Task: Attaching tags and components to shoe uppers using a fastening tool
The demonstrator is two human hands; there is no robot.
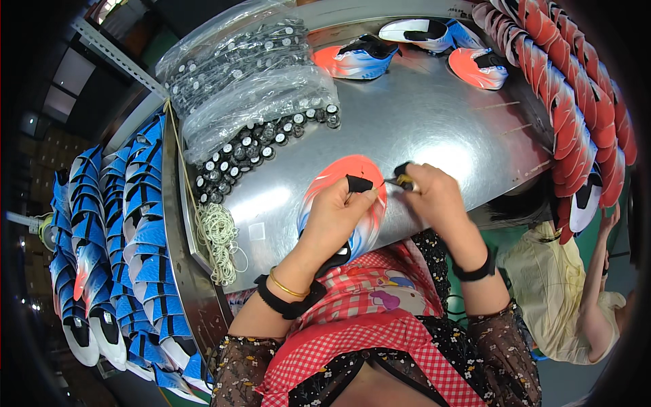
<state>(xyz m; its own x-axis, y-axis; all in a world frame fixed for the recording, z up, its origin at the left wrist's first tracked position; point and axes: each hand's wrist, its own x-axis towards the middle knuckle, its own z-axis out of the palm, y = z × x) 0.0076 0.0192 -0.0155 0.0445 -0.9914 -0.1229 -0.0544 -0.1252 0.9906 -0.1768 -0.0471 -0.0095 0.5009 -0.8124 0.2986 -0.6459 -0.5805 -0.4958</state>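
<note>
A red, white and blue shoe upper (344,169) lies on the metal tabletop in front of me. My left hand (342,210) is closed on its right part, thumb and fingers pinched at the edge. A black cover wraps one of its fingertips. Just right of the upper, my right hand (434,193) is closed round a small pointed tool (405,181) with a bit of yellow on it. Its tip reaches toward my left fingertips. The fingers hide most of the tool, so its exact kind is unclear.
Bagged and loose small black pieces with white tops (254,146) cover the table's left. A bundle of cream cord (218,237) lies at the left edge. Finished-looking uppers (363,57) sit at the back. Stacked uppers hang left (146,251) and right (566,108). Another person (556,292) is at right.
</note>
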